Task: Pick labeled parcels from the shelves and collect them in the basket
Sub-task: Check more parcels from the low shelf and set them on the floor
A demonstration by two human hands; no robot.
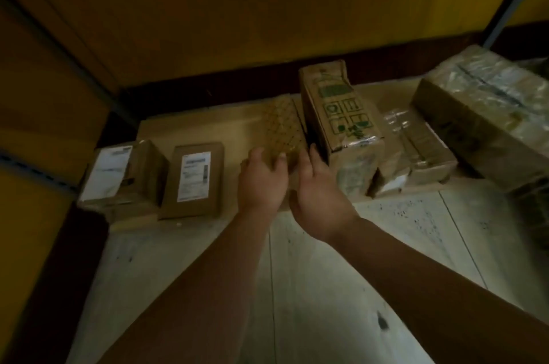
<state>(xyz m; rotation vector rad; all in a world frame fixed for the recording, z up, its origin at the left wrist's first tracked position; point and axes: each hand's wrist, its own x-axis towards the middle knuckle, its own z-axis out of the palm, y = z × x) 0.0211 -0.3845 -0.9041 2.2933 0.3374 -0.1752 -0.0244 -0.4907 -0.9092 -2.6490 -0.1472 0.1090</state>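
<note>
Both hands are at the near end of the long yellow patterned parcel (pixel 282 125), which lies lengthwise on the brown cardboard sheet (pixel 208 128) lining the low shelf, about mid-row. The left hand (pixel 263 176) grips its near-left corner, thumb laid on top and fingers curled round the left edge. The right hand (pixel 315 185) has its fingers fairly straight, slid into the narrow gap along the parcel's right side, touching it rather than clasping it.

That gap is the tight spot. The tall brown carton with green printing (pixel 335 114) stands just beside the parcel on the right, and looks as if it would tip if the parcel were swung sideways. The better move is probably to draw the parcel straight towards the near edge, over the pale tiled floor (pixel 326 274), and lift only when it is free of the carton. The right hand's thumb should come under or over the near end first, so that both hands share the load.

No label shows on the parcel's top, so it is worth checking its other faces. On the left, the flat brown box with a white label (pixel 193 179) lies well apart. The basket is not in view.
</note>
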